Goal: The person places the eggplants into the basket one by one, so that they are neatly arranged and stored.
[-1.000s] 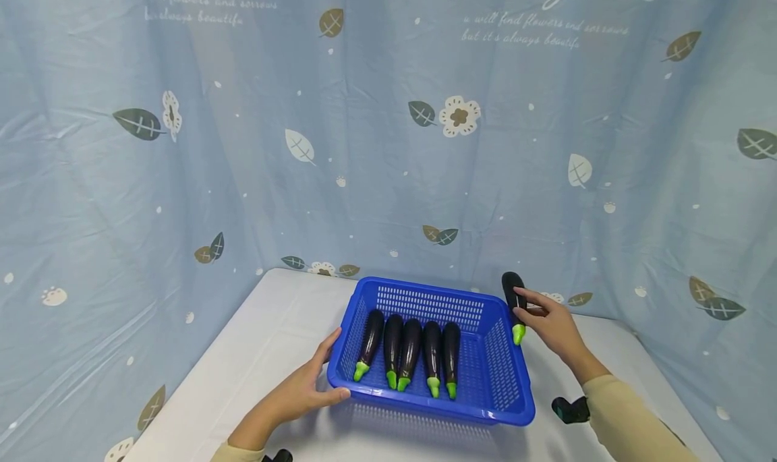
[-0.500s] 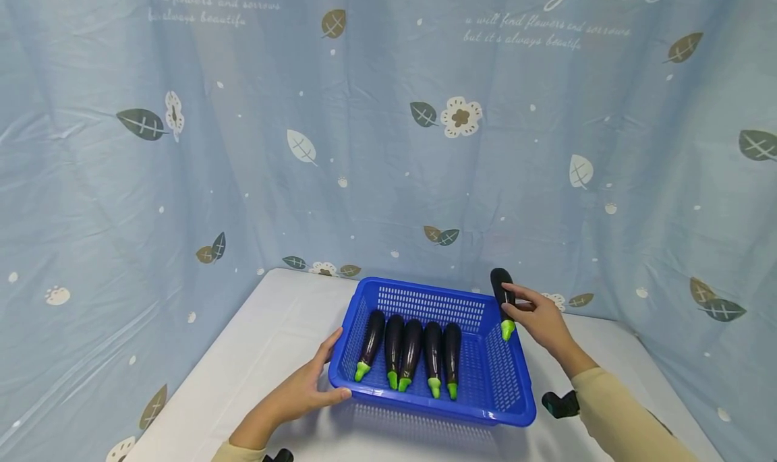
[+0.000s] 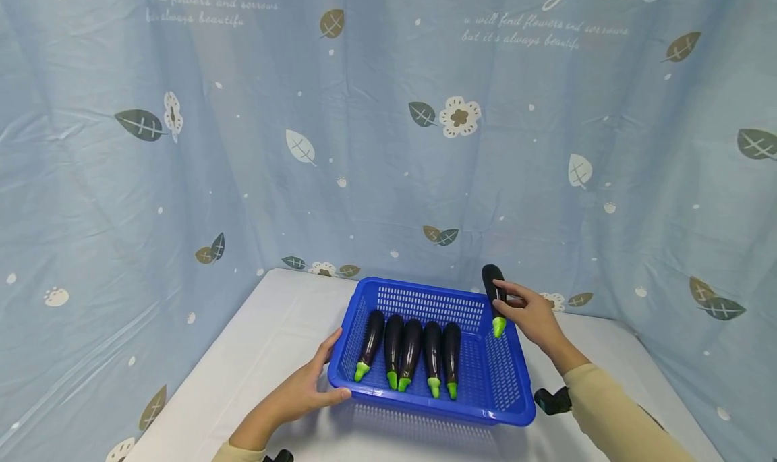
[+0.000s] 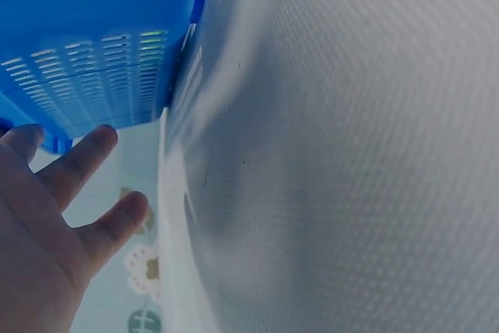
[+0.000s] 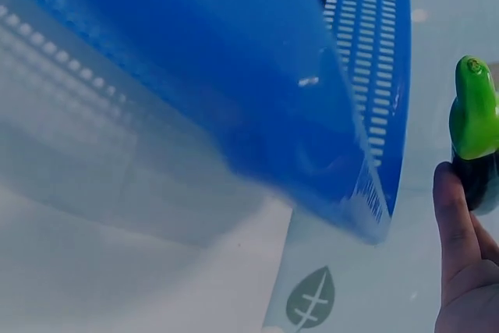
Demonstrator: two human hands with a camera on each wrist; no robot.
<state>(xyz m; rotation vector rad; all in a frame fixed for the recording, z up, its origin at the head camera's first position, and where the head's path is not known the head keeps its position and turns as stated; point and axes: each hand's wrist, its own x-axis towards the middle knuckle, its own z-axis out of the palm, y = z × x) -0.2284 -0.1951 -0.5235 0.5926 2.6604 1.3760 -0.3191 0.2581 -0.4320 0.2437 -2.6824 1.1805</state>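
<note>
My right hand (image 3: 534,317) pinches a glossy dark eggplant (image 3: 494,280) between thumb and fingers, its green stem end (image 3: 499,327) pointing down. In the head view this eggplant overlaps the back right corner of a blue plastic basket (image 3: 425,403). The right wrist view has the green stem end (image 5: 473,115) just beyond a finger, right of the basket. My left hand (image 3: 303,388) touches the basket's left side, thumb on the front rim; the left wrist view shows its fingers (image 4: 86,157) straight and spread. Inside lie several eggplants (image 3: 411,347) side by side, stems toward me.
A white-covered table (image 3: 224,381) carries the basket. Blue curtains (image 3: 376,145) with leaf and flower prints stand behind and at both sides. The basket's right part (image 3: 479,367) shows its bare slatted floor.
My right hand has carried the eggplant leftward and slightly up, from beside the right rim to over the basket's back right corner. The left hand and basket stay put.
</note>
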